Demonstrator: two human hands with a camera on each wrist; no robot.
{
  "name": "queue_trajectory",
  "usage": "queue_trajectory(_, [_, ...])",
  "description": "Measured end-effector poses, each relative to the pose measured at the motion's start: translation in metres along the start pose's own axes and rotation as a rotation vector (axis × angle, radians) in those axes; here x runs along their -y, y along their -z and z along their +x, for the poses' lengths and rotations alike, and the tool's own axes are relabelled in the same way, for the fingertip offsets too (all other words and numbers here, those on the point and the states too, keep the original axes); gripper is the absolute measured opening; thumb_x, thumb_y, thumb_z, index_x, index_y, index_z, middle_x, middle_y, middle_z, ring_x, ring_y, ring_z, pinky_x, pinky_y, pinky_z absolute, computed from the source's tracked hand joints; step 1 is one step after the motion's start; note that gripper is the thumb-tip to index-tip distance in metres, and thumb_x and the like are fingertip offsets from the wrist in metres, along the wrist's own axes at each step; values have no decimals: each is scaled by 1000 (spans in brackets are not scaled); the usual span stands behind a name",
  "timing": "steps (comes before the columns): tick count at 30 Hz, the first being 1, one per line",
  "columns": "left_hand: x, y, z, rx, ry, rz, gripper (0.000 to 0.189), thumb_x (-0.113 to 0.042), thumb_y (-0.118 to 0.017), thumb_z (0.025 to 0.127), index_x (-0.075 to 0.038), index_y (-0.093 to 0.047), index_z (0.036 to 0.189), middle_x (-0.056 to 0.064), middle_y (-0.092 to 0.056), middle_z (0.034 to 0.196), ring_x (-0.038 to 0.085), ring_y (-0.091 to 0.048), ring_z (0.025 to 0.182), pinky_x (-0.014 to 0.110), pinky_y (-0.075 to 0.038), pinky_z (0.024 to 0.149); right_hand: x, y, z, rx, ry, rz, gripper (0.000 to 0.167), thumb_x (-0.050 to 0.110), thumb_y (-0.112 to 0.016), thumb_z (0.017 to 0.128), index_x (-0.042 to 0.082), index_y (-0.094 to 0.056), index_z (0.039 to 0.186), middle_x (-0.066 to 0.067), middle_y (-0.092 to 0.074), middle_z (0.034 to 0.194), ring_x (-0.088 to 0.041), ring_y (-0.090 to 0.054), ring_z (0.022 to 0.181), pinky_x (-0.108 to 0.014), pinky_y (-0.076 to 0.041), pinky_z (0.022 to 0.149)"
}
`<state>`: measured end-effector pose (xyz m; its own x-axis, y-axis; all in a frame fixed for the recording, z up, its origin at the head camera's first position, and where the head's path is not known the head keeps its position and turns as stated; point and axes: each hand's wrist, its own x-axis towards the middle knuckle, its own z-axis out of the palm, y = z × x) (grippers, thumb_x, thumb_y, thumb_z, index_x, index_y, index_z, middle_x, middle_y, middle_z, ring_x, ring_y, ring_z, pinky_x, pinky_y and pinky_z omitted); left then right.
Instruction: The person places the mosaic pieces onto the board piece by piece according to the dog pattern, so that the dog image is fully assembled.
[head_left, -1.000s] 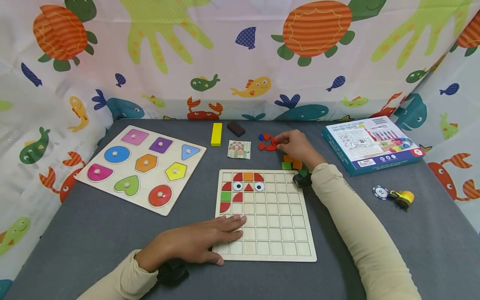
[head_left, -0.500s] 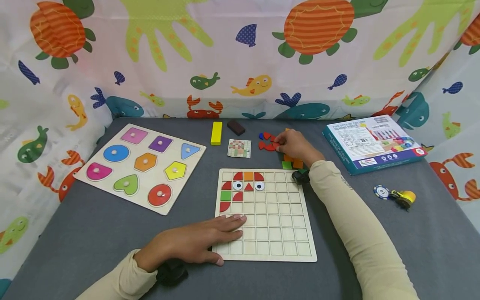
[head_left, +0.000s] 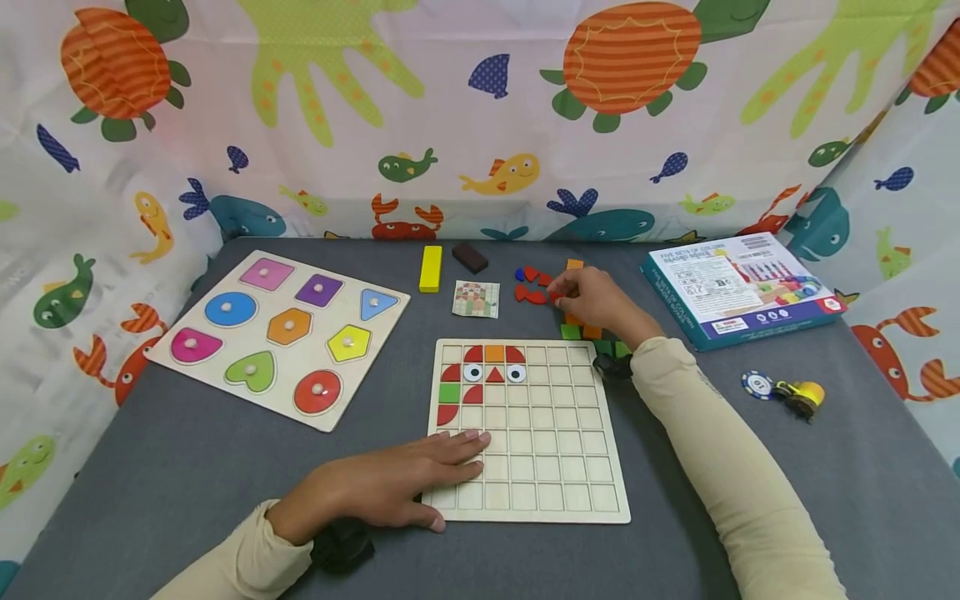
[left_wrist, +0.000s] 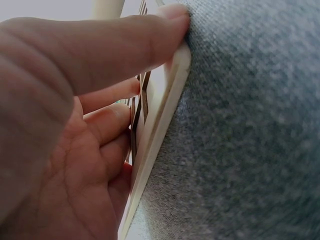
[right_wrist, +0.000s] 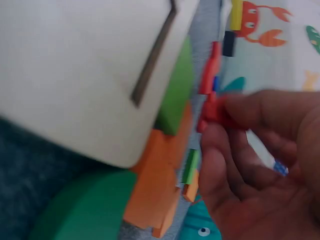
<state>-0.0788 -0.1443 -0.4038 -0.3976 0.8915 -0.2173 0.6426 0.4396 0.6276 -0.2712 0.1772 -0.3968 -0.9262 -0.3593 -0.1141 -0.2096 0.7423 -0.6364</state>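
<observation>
My left hand (head_left: 393,479) lies flat with spread fingers over the lower left of a wooden grid board (head_left: 555,446); in the left wrist view its thumb (left_wrist: 150,40) rests at the board's edge. Several red curved pieces, a green square (head_left: 449,393), an orange square (head_left: 495,354) and two eye tiles sit in the upper left cells. Beyond the board, my right hand (head_left: 600,302) is at a small pile of red pieces (head_left: 531,296). The right wrist view shows its thumb and finger pinching a red piece (right_wrist: 220,112), blurred and partly covered.
Orange and green blocks (head_left: 571,332) lie beside the right wrist. A picture card (head_left: 476,299), a yellow block (head_left: 431,269) and a dark brown block (head_left: 470,257) are behind the board. A shape puzzle (head_left: 352,312) lies left; a box (head_left: 720,304) and keyring (head_left: 802,398) lie right.
The right hand has drawn slightly right and nearer, away from the red pile, and an orange block behind it now shows. The left hand has stayed on the board.
</observation>
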Motion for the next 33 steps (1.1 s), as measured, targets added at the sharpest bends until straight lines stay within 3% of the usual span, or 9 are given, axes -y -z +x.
queue_trajectory(3, [-1, 0, 0, 13, 1, 17, 71, -27, -69, 91, -11, -34, 151, 1, -12, 162, 19, -8, 147, 40, -19, 114, 2, 1, -9, 10, 21, 39, 18, 7, -61, 95, 0, -67, 111, -13, -64, 101, -27, -56, 86, -39, -49, 76])
queue_trajectory(11, [-5, -2, -3, 31, -7, 100, 70, -25, -66, 94, -11, -30, 153, 3, -8, 162, 19, -6, 147, 39, -19, 115, 15, 0, -30, 11, 81, 48, 25, 7, -60, 96, 2, -66, 120, -9, -65, 100, -23, -59, 83, -37, -51, 75])
queue_trajectory(18, [-8, -2, -1, 22, -4, 73, 68, -20, -67, 93, -11, -34, 152, 2, -11, 162, 17, -10, 147, 37, -23, 113, 40, -10, -45, 39, 162, 4, 19, 3, -63, 93, 0, -70, 111, -6, -68, 99, -21, -59, 84, -38, -51, 75])
queue_trajectory(33, [-6, -1, 1, 20, -36, 30, 65, -18, -67, 93, -9, -38, 150, 2, -18, 161, 16, -16, 146, 37, -24, 113, 74, -49, -55, 222, 319, -19, 15, 4, -65, 92, 5, -74, 104, 1, -68, 92, -14, -58, 78, -28, -51, 70])
